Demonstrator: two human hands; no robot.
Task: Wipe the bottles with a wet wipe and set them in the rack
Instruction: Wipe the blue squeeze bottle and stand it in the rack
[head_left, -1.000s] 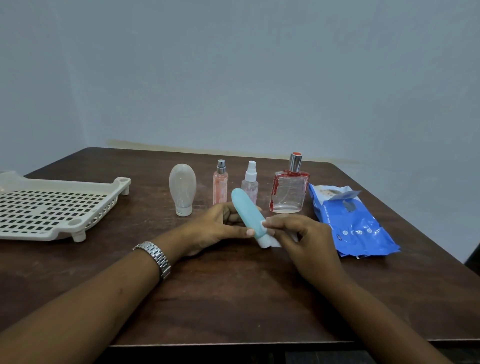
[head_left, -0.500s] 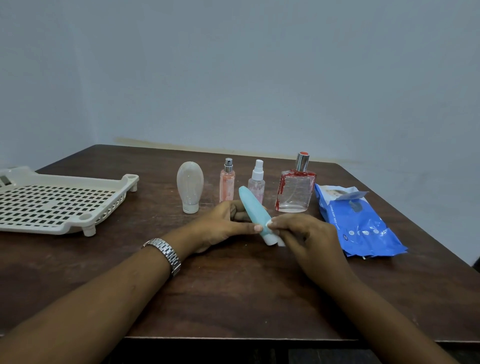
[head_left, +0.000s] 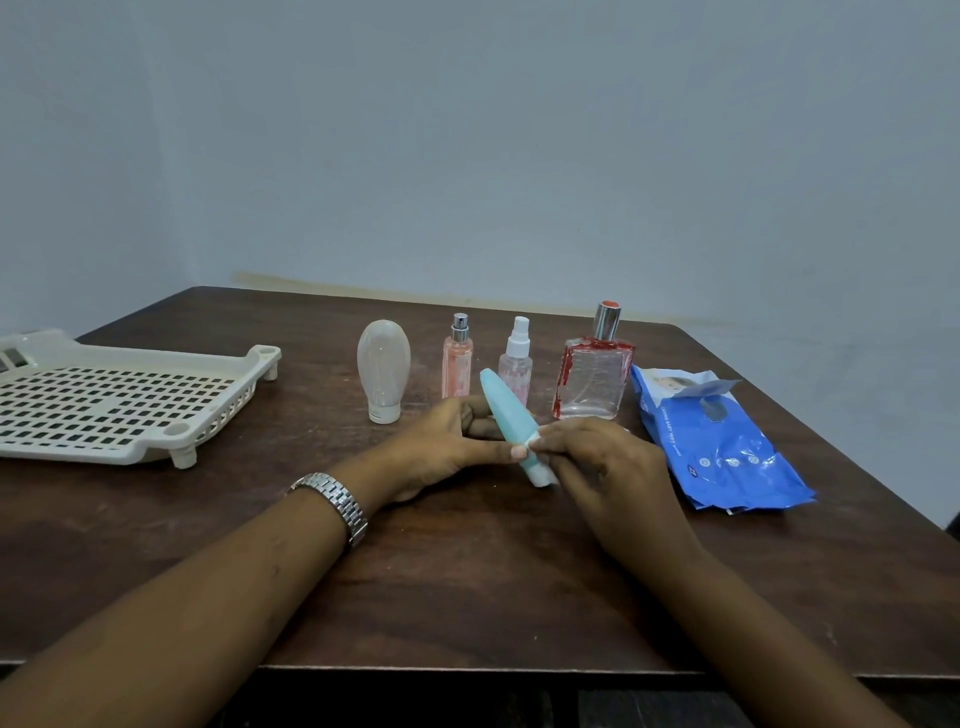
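A slim teal bottle (head_left: 506, 415) is held tilted over the table, its white cap end pointing toward me. My left hand (head_left: 441, 447) grips its body from the left. My right hand (head_left: 597, 462) pinches the lower part near the cap, with a bit of white wipe under the fingers. Behind them stand a clear bulb-shaped bottle (head_left: 383, 369), a thin pink spray bottle (head_left: 457, 358), a small white-capped spray bottle (head_left: 517, 364) and a square red-edged perfume bottle (head_left: 595, 374). The cream perforated rack (head_left: 119, 400) sits at the left.
A blue pack of wet wipes (head_left: 717, 441) lies at the right of the dark wooden table (head_left: 467, 571). A metal watch (head_left: 335, 504) is on my left wrist. A pale wall rises behind the table.
The view has shifted slightly, so everything sits a little to the right. My hands keep hold of the teal bottle, and my right fingers have moved slightly along its lower end.
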